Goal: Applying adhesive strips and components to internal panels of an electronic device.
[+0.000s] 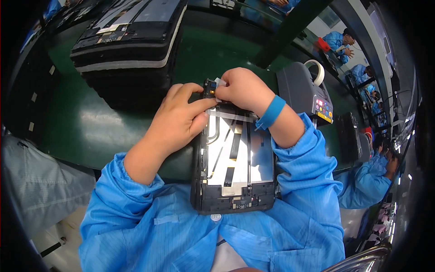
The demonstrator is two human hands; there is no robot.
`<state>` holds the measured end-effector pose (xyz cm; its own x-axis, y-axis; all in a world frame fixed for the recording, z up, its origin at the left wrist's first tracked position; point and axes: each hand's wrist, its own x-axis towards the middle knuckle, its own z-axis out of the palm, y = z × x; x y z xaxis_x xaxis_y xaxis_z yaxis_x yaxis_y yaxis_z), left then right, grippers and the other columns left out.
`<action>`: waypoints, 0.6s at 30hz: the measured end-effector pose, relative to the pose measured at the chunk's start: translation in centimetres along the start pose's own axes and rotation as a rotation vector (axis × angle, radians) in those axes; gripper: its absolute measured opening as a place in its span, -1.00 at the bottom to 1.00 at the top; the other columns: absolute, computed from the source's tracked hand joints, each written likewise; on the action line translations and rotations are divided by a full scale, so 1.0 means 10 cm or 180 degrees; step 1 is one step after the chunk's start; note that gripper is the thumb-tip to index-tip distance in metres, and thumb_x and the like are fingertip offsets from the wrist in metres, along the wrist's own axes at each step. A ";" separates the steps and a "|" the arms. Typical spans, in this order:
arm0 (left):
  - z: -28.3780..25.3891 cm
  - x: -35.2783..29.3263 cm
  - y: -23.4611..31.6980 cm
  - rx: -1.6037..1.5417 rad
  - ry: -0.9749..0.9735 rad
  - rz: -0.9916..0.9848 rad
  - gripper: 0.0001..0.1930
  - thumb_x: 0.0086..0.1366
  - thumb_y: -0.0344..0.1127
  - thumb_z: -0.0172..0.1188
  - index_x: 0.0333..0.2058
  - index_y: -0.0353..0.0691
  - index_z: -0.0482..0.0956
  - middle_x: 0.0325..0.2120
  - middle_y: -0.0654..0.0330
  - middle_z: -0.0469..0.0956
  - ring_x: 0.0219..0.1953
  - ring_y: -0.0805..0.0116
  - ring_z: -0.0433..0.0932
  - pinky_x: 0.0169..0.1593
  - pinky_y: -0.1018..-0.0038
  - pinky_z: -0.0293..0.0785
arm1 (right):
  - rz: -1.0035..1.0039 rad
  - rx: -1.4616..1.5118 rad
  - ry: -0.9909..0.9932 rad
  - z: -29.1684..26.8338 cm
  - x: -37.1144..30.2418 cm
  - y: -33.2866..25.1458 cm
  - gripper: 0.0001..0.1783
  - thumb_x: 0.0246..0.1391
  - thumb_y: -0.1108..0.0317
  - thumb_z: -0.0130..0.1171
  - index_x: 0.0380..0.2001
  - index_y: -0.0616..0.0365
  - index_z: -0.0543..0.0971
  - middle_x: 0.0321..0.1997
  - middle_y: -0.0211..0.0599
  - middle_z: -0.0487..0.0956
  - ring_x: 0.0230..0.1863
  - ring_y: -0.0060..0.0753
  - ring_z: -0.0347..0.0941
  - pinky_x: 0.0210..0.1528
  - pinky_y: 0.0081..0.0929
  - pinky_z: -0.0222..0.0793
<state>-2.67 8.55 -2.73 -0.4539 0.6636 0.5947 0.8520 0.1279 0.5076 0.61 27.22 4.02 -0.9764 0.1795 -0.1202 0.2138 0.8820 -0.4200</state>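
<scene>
An opened tablet (262, 163) with a black frame and a shiny metal-like inside lies in front of me, its near end close to my body. Black strips and flat cables run along its length. My left hand (174, 119) grips the far left edge, fingers bent over the far corner and thumb on the side. At that far end my right hand (244, 89) is closed in a pinch on a small whitish piece of film (219, 82), next to a small component with an orange spot. Its fingertips are partly hidden. A blue band circles my right wrist.
A tall stack of similar tablet parts (129, 50) stands at the left on the green table (97, 129). On the right sits a grey tape dispenser (297, 86) with a roll of tape and coloured buttons. Other people in blue work farther right.
</scene>
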 end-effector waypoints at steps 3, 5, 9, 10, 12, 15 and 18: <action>0.00 0.00 0.00 -0.0001 -0.0001 0.0020 -0.70 0.07 -0.36 0.13 -0.18 -0.11 0.61 -0.11 0.05 0.42 -0.03 0.05 0.36 0.03 0.23 0.34 | 0.0336 0.0535 -0.0241 -0.06 0.02 0.00 -0.70 -0.25 0.28 0.25 -0.56 0.37 0.56 -0.65 -0.13 0.52 -0.62 -0.32 0.44 -0.50 -0.40 0.36; 0.00 0.00 0.00 0.0015 0.0010 0.0067 -0.70 0.07 -0.36 0.12 -0.17 -0.12 0.61 -0.10 0.04 0.42 -0.03 0.04 0.35 0.04 0.23 0.34 | 0.0442 0.0653 -0.0309 -0.13 0.01 -0.01 -0.67 -0.24 0.24 0.31 -0.57 0.37 0.56 -0.64 -0.15 0.54 -0.64 -0.38 0.44 -0.52 -0.43 0.36; -0.01 0.00 0.02 0.0063 -0.0078 0.0030 -0.71 0.09 -0.36 0.10 -0.17 -0.13 0.60 -0.10 0.01 0.42 -0.02 0.03 0.35 0.05 0.23 0.33 | 0.0412 -0.0048 -0.0048 -0.15 -0.08 0.10 -0.63 -0.16 0.14 0.33 -0.55 0.30 0.57 -0.59 -0.18 0.58 -0.58 -0.31 0.51 -0.47 -0.43 0.42; -0.01 0.00 0.03 0.0066 -0.0087 0.0001 -0.71 0.10 -0.36 0.10 -0.17 -0.14 0.60 -0.10 0.00 0.42 -0.02 0.02 0.35 0.05 0.23 0.33 | 0.0191 0.0385 0.0287 -0.13 -0.17 0.08 -0.70 -0.10 0.25 0.31 -0.44 0.29 0.52 -0.53 -0.22 0.57 -0.53 -0.38 0.51 -0.46 -0.47 0.41; -0.01 0.01 0.05 0.0088 -0.0121 0.0025 -0.71 0.10 -0.36 0.09 -0.16 -0.14 0.60 -0.10 0.00 0.41 -0.02 0.02 0.35 0.06 0.23 0.33 | -0.0551 0.0918 0.0789 -0.02 -0.25 0.15 -0.82 0.07 0.53 0.10 -0.22 0.22 0.42 -0.32 -0.25 0.56 -0.24 -0.45 0.53 -0.22 -0.52 0.45; -0.01 0.00 0.05 0.0076 -0.0205 0.0002 -0.69 0.11 -0.38 0.06 -0.15 -0.17 0.59 -0.09 -0.02 0.40 -0.01 0.00 0.33 0.09 0.23 0.30 | -0.1008 0.1687 0.0359 0.11 -0.33 0.24 -0.81 0.09 0.61 0.00 -0.20 0.23 0.42 -0.22 -0.22 0.56 -0.10 -0.42 0.50 -0.04 -0.51 0.41; -0.02 0.02 0.02 0.0100 -0.0231 -0.0013 -0.68 0.11 -0.38 0.06 -0.13 -0.16 0.59 -0.08 -0.02 0.40 0.00 0.00 0.33 0.09 0.24 0.30 | -0.0936 0.1648 0.0085 0.12 -0.42 0.23 -0.74 0.08 0.66 -0.11 -0.16 0.23 0.41 -0.14 -0.16 0.56 -0.06 -0.35 0.50 -0.01 -0.48 0.40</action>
<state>-2.59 8.60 -2.39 -0.4383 0.7146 0.5452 0.8584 0.1530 0.4896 5.21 28.01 2.43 -0.9959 -0.0233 0.0876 -0.0852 0.5702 -0.8170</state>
